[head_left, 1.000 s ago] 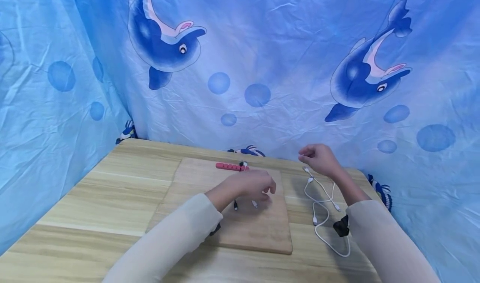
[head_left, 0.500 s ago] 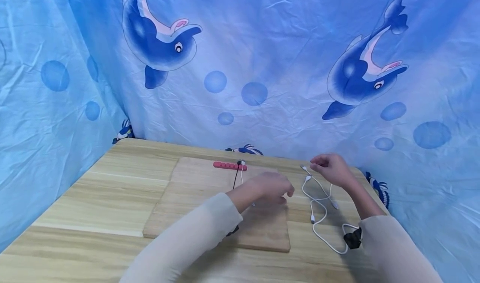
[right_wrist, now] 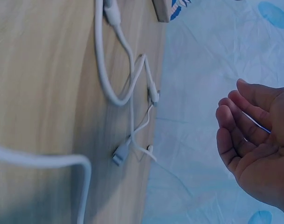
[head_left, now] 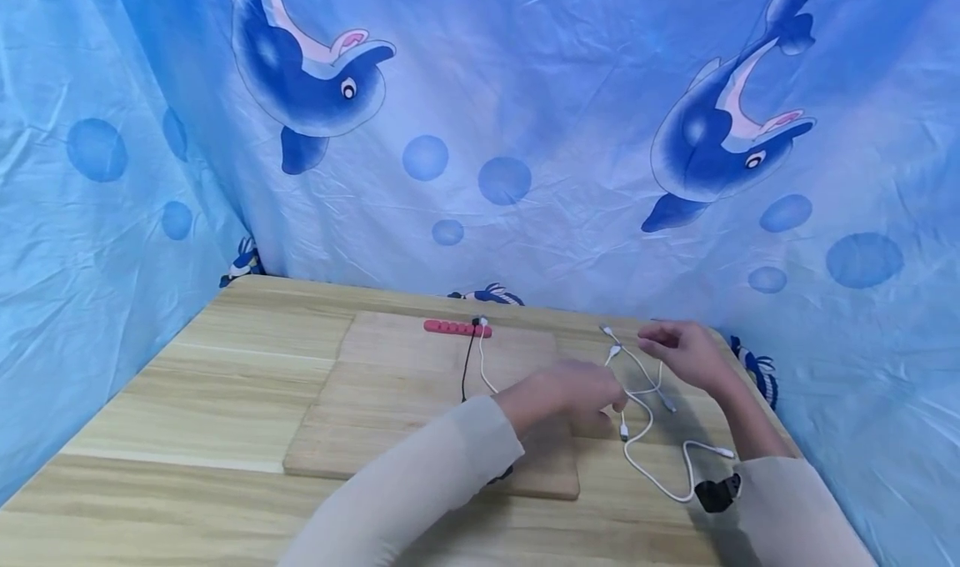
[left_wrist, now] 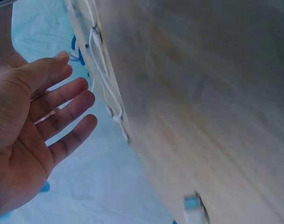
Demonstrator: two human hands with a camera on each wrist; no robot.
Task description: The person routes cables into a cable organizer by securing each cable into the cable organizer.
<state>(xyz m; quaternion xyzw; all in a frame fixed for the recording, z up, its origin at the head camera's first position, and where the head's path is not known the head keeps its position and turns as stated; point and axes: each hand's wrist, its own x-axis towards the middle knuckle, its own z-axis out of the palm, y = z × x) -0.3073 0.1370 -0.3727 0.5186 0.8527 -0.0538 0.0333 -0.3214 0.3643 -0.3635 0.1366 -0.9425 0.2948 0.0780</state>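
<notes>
Cables, white, lay lower right in the head view; we had left hand and right hand nearby, fingers relaxed, both empty.

I'm seeing the board lying on the table, a clip strip sitting near its far edge. Two cables are running nearward from it; more cables are lying right of the board, a curtain hanging behind.

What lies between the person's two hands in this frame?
White cables, lying on the wooden table between the left hand and the right hand; the head view shows this.
</notes>
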